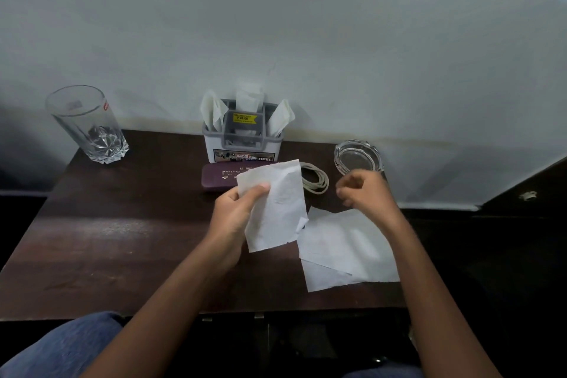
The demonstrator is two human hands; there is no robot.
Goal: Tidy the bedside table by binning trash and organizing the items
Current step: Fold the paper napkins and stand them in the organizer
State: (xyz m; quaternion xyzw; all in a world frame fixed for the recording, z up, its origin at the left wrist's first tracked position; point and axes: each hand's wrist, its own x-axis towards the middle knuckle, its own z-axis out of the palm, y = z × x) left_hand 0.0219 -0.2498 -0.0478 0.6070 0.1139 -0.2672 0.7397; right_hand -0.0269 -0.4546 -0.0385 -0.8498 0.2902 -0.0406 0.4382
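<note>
My left hand [236, 209] pinches a white tissue sheet [276, 209] and holds it up above the dark wooden bedside table [122, 239]. My right hand [365, 190] hovers beside it with fingers curled and nothing in them, blurred. More white tissue sheets [343, 248] lie flat on the table under my right wrist. A grey and white organizer caddy [242, 135] with tissues stuck in its slots stands at the back against the wall. A maroon case [219, 178] lies in front of the caddy, partly hidden by the held tissue.
A tall drinking glass [89, 126] stands at the back left corner. A glass ashtray [357, 158] sits at the back right. A loop of white rubber bands [316, 181] lies between the case and the ashtray. My knees in blue jeans [61, 350] are below the table's front edge.
</note>
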